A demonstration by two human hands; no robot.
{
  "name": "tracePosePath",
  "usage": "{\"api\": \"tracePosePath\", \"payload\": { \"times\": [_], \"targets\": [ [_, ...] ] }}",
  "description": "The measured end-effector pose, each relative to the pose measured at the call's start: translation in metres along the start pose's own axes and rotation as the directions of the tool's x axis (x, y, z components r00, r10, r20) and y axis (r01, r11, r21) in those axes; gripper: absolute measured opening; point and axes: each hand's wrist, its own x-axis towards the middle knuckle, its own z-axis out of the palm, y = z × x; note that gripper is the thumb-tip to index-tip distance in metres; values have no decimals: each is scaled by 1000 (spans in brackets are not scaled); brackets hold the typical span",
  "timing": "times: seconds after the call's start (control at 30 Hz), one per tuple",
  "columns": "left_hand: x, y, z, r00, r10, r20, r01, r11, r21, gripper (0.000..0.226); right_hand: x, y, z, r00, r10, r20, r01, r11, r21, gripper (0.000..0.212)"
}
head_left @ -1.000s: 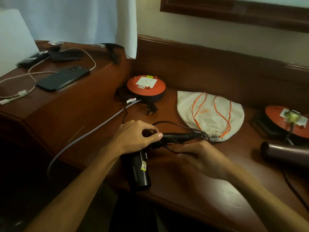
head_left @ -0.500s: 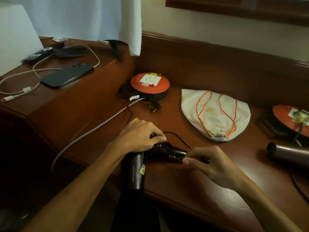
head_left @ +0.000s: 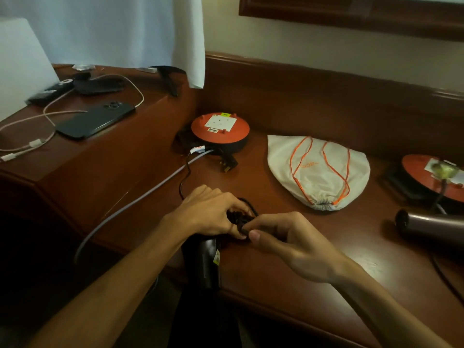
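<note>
my left hand [head_left: 211, 214] curls round the handle of the glossy black hair dryer [head_left: 204, 262], fingers bent over the thin, rubbery cord [head_left: 181, 183] bunched there. my right hand [head_left: 283, 237] pinches that cord between thumb and forefinger, touching the left. the dryer's smooth barrel overhangs the near edge of the polished wooden bench [head_left: 301, 272]. farther back lie a soft cream drawstring bag [head_left: 319, 169] and a round orange cable reel [head_left: 220, 129].
</note>
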Motion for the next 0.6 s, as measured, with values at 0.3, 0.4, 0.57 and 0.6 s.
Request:
{"api": "tracePosePath", "payload": {
  "times": [0.3, 0.4, 0.57, 0.6],
  "targets": [
    [0, -7, 4, 998, -56, -16, 54, 992, -113, 63, -25, -11, -10, 996, 48, 70, -49, 999, 4, 21],
    [-2, -12, 3, 996, -90, -17, 85, 977, -196, 59, -37, -6, -16, 990, 105, 95, -94, 989, -114, 23],
    [-9, -36, -5, 997, -69, 46, 83, 851, -518, 52, -44, 17, -2, 995, 66, 76, -29, 910, -414, 34],
    [-10, -39, -5, 997, -38, 63, 67, 827, -558, 54, -43, 23, 1, 995, 66, 79, -26, 904, -426, 36]
  ]
}}
